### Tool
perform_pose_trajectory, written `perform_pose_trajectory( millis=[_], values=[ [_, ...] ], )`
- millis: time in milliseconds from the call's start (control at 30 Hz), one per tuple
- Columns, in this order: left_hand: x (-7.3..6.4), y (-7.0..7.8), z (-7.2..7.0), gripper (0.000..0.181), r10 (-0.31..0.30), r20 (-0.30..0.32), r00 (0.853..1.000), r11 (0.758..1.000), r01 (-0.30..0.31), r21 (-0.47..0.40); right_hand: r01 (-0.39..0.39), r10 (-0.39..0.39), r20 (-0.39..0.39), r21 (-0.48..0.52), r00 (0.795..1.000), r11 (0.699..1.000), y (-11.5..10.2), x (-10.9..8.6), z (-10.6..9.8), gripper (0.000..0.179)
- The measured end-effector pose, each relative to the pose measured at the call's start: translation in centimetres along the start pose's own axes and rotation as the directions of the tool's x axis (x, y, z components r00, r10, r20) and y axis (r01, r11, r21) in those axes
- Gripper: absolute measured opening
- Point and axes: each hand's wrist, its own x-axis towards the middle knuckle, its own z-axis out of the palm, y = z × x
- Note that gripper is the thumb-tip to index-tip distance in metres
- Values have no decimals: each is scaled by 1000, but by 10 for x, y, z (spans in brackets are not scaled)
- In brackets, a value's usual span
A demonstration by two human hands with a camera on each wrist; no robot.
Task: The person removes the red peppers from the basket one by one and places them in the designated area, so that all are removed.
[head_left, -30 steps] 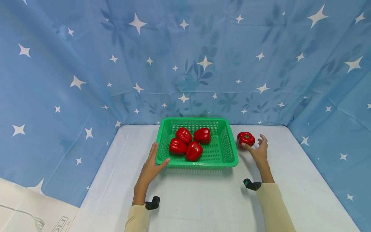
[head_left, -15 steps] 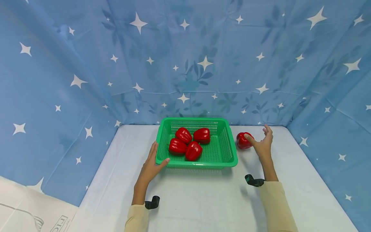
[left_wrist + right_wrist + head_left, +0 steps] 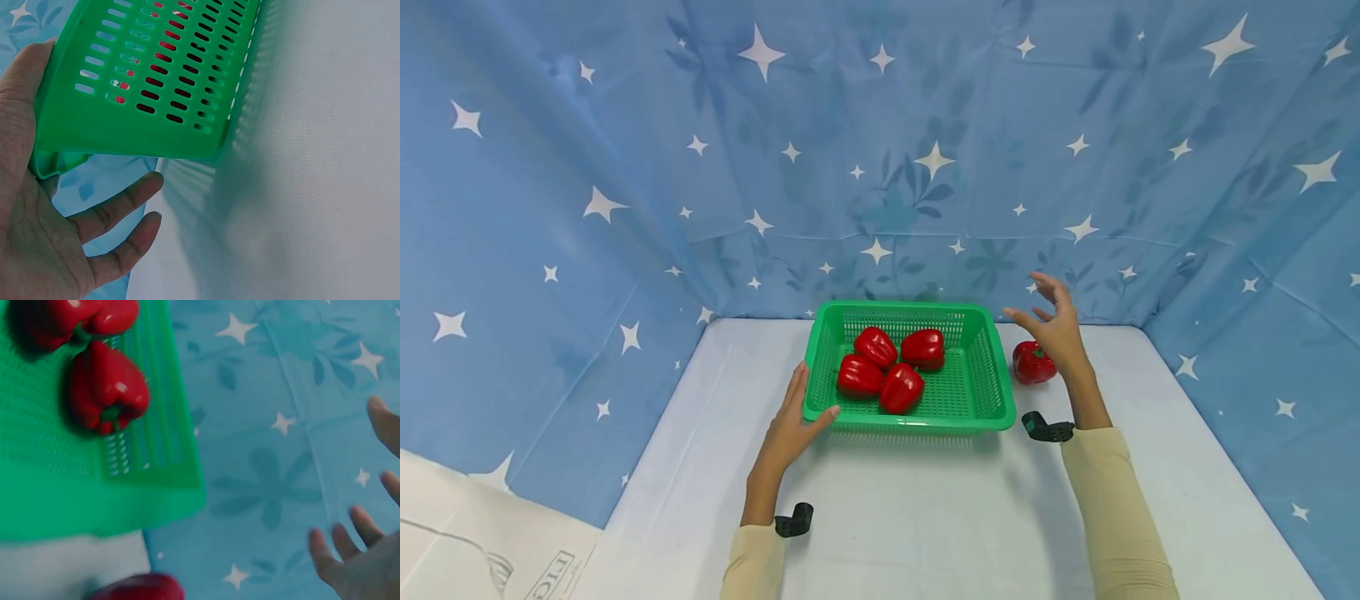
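Note:
A green plastic basket [image 3: 910, 423] stands on the table with several red bell peppers [image 3: 901, 390] grouped in its left half. My left hand [image 3: 788, 429] rests against the basket's front left corner, fingers along the side and thumb over the rim; in the left wrist view this hand [image 3: 44, 244] touches the corner with its lower fingers spread away from the wall. One more red bell pepper [image 3: 1032, 364] lies on the table beside the basket's right side. Above and behind that pepper, my right hand [image 3: 1056, 325] is raised, fingers loosely bent and holding nothing.
A white-covered table [image 3: 895, 517] carries the basket. Blue curtains [image 3: 880, 125] with stars and leaves hang behind it and on both sides. Pale printed material [image 3: 490, 533] shows at the lower left.
My right hand has lifted off the loose pepper, first shifting right, then rising up and left above it. The loose pepper stays beside the basket; my left hand keeps its place.

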Motion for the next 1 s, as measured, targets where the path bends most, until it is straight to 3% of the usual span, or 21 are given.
perform_pose_trajectory(
  millis=[133,233,400,667,767,1000],
  values=[
    [-1,0,-1,96,2,-11,1000,1000,-2,-7,-27,28,199,-4,980,1000,4,17,14,72],
    [0,0,1,96,4,-12,1000,1000,-4,-20,-43,53,313,-39,948,998,13,27,25,68],
    [3,0,4,96,8,-6,1000,1000,-8,-19,-86,100,438,-53,893,995,28,36,41,64],
    [4,0,3,96,-6,-8,1000,1000,6,-15,-157,184,517,-95,836,983,43,42,71,67],
    [4,-1,3,96,-3,-13,1000,1000,3,-16,-166,203,525,-117,827,979,49,44,80,64],
    [3,-4,4,96,1,-23,1000,1000,-2,-23,-274,316,509,-157,801,949,56,42,98,67]
  ],
)
